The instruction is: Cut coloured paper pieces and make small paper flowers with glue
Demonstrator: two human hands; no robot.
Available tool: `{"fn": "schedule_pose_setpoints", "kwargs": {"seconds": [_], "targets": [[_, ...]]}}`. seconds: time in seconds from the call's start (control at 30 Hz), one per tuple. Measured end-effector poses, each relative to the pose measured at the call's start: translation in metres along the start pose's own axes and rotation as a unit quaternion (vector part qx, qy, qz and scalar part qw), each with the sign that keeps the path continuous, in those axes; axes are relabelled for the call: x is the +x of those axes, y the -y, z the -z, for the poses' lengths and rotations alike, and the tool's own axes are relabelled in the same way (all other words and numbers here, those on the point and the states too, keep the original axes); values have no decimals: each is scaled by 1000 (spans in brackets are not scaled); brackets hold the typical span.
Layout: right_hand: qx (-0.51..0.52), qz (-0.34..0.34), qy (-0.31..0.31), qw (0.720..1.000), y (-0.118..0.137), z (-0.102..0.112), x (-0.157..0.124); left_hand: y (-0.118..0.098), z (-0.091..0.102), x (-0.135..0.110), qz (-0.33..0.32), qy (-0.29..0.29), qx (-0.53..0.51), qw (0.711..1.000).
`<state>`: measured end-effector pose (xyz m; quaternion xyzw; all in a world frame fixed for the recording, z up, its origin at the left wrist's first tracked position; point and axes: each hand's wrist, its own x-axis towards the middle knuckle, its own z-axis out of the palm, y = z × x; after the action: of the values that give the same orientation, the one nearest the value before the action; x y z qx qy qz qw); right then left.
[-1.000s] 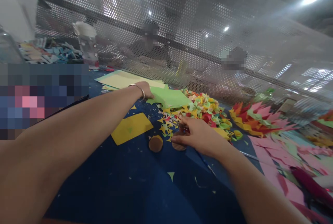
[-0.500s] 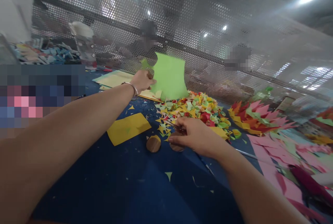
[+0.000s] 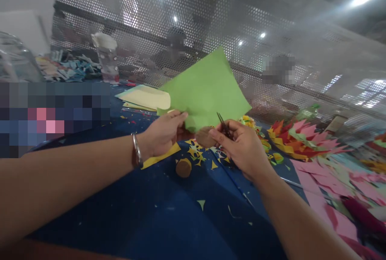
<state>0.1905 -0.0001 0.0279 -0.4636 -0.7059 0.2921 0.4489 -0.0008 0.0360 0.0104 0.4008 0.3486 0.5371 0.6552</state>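
My left hand [image 3: 163, 133], with a silver bangle at its wrist, grips the lower left edge of a light green sheet of paper [image 3: 208, 85], which stands tilted up. In my right hand [image 3: 238, 145] are small dark scissors [image 3: 222, 121], blades pointing up and slightly apart. The thumb and fingers of that hand also pinch a round brown disc [image 3: 205, 137], held at the paper's lower edge. A second brown disc [image 3: 183, 168] with a yellow edge lies on the blue table below. Yellow paper [image 3: 164, 154] lies partly under my left hand.
Star-shaped scraps [image 3: 196, 153] and a thin blue stick [image 3: 233, 179] lie near my hands. Paper sheets [image 3: 147, 97] are stacked behind on the left. Layered paper flowers [image 3: 297, 139] and pink strips [image 3: 313, 183] are at the right. A perforated screen [image 3: 205, 22] stands behind.
My left hand has drawn the green paper nearer and tilted it. My right hand has raised the scissors and brown disc from the table to the paper's lower edge.
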Motion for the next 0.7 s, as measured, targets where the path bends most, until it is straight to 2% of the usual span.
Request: {"fn": "schedule_pose_setpoints", "kwargs": {"seconds": [0.17, 0.23, 0.37, 0.5, 0.7], "targets": [[-1, -39, -36, 999, -3, -6, -1, 17, -12, -27, 30, 38, -49, 998], [-12, -42, -36, 998, -5, -7, -1, 20, -15, -32, 38, 30, -58, 997], [-33, -43, -36, 998, -7, -7, -1, 19, -16, -32, 49, 10, -72, 996], [-52, -34, -32, 998, -6, -6, -1, 18, -13, -29, 51, 56, -93, 993], [-44, -29, -31, 998, -4, -6, -1, 18, -11, -30, 14, 74, -88, 993]]}}
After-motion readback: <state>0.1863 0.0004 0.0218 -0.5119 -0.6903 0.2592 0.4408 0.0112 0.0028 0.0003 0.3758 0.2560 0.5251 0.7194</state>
